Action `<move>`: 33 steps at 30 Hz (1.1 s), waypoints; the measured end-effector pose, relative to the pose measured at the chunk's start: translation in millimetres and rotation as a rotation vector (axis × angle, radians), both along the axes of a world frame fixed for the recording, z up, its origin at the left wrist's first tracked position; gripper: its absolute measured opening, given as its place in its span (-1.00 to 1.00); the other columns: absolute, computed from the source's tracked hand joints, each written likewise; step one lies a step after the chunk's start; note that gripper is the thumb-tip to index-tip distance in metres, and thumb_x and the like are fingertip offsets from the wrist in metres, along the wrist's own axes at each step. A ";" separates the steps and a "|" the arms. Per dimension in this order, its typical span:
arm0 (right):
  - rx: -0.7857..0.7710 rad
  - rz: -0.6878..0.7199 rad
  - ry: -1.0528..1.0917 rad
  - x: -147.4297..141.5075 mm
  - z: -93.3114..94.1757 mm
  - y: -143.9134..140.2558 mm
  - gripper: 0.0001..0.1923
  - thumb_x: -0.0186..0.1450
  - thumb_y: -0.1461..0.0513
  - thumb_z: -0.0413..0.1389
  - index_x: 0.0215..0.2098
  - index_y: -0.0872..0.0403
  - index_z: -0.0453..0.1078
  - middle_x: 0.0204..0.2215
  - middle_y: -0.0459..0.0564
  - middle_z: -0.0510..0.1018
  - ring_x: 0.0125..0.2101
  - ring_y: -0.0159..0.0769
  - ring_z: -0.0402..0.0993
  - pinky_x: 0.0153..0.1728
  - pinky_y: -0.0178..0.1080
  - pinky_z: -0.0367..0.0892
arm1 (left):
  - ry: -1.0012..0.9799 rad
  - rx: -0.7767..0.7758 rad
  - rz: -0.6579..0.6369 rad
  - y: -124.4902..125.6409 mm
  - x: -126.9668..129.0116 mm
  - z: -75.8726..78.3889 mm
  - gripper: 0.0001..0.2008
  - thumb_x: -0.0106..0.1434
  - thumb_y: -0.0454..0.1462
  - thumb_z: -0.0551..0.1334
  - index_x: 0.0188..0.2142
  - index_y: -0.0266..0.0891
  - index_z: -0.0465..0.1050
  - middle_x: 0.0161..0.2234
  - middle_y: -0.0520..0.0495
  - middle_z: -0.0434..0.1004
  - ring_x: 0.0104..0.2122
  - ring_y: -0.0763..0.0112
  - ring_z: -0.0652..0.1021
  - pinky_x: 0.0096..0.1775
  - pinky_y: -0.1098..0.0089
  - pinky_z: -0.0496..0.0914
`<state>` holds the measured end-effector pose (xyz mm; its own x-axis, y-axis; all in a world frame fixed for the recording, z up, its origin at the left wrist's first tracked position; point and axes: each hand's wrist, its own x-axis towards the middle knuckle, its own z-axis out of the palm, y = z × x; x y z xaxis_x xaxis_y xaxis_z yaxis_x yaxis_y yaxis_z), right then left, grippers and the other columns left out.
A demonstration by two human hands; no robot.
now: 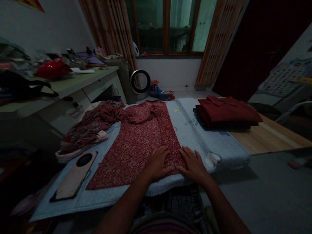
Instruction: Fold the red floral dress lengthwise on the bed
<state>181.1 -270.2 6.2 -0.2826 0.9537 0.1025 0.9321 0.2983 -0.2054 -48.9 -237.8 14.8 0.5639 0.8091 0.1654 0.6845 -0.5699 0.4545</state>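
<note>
A red, white-speckled garment [138, 143] lies spread flat on a pale blue padded mat [195, 130]. Both hands press flat on its near right corner, side by side. My left hand [158, 164] rests palm down on the fabric with fingers apart. My right hand [193, 165] lies next to it at the garment's right edge, also palm down. Neither hand grips anything. A crumpled patterned red garment [90, 126] sits at the mat's left. A stack of folded dark red clothes [226, 112] sits at the mat's far right.
A pink phone [75, 175], camera side up, lies on the mat's left near corner. A cluttered desk with drawers [80, 84] runs along the left. A round fan [140, 82] and a toy car [162, 92] stand under the window. Wooden flooring [268, 136] shows on the right.
</note>
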 end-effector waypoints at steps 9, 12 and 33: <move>-0.096 0.023 0.033 8.0 3.9 3.0 -0.30 0.35 0.04 0.04 0.40 0.04 0.06 0.40 0.14 0.07 0.38 -0.07 -0.05 0.33 0.17 -0.16 | 0.001 -0.019 0.002 -1.3 -0.1 3.3 -0.36 0.18 -0.08 0.35 0.20 -0.23 0.30 0.32 -0.25 0.21 0.32 0.04 0.21 0.31 -0.06 0.10; -0.115 0.041 0.055 12.2 5.2 3.9 -0.32 0.35 0.09 0.01 0.40 0.03 0.05 0.39 0.13 0.08 0.38 -0.10 -0.05 0.33 0.16 -0.14 | -0.006 -0.017 -0.001 -1.7 0.2 4.6 -0.37 0.19 -0.09 0.34 0.21 -0.22 0.29 0.32 -0.25 0.22 0.32 0.03 0.22 0.31 -0.06 0.09; -0.042 0.018 0.015 5.4 1.9 1.4 -0.24 0.32 -0.06 0.03 0.40 0.06 0.07 0.39 0.09 0.10 0.37 0.00 -0.03 0.33 0.17 -0.14 | -0.006 -0.052 -0.006 -1.5 -0.5 6.4 -0.35 0.17 -0.10 0.35 0.22 -0.19 0.29 0.33 -0.22 0.20 0.33 0.03 0.20 0.32 -0.07 0.07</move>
<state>186.4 -268.7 8.1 -0.2988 0.9520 0.0667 0.9232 0.3061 -0.2324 -49.4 -239.3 21.2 0.5682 0.8132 0.1264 0.6780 -0.5496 0.4881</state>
